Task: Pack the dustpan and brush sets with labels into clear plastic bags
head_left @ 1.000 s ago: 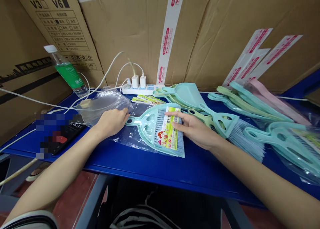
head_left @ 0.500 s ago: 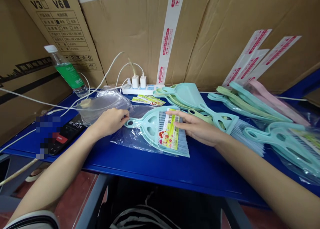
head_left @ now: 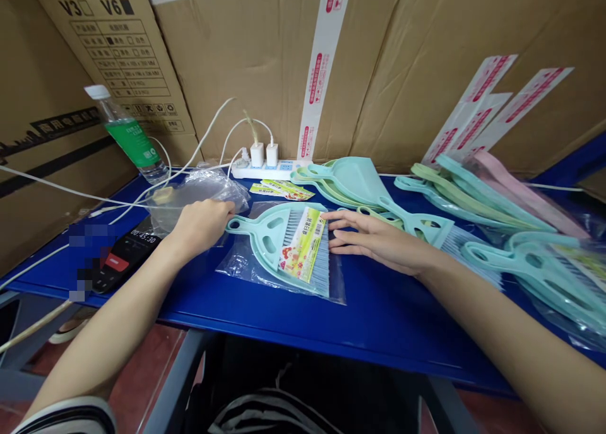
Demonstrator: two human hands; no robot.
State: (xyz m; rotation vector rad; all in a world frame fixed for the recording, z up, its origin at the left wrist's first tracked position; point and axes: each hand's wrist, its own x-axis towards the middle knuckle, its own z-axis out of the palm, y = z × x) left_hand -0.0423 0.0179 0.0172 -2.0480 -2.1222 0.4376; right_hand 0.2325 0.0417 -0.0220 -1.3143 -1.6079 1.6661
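A light-blue dustpan (head_left: 262, 222) lies flat on the table, with a grey-blue bristled brush (head_left: 322, 257) nested in it. A printed cardboard label (head_left: 303, 245) lies across the bristles. A clear plastic bag (head_left: 337, 289) spreads around and under the set and extends past its bristle edge. The fingers of my left hand (head_left: 206, 222) are closed at the end of the dustpan's handle; their tips are partly hidden. My right hand (head_left: 379, 238) is open, its fingers stretched out at the set's right edge, by the label and bristles.
Several dustpans and brushes (head_left: 362, 181) lie at the back and right, some bagged. Loose labels (head_left: 281, 190), a power strip (head_left: 288, 169), another clear bag (head_left: 208, 185), a bottle (head_left: 130, 140) and a phone (head_left: 125, 257) are on the table (head_left: 265, 320). Cardboard boxes (head_left: 265, 62) stand behind.
The dustpan, brush and label have shifted left along with my left hand. More of the clear bag now shows beyond the bristle edge. My right fingers have come off the label's top.
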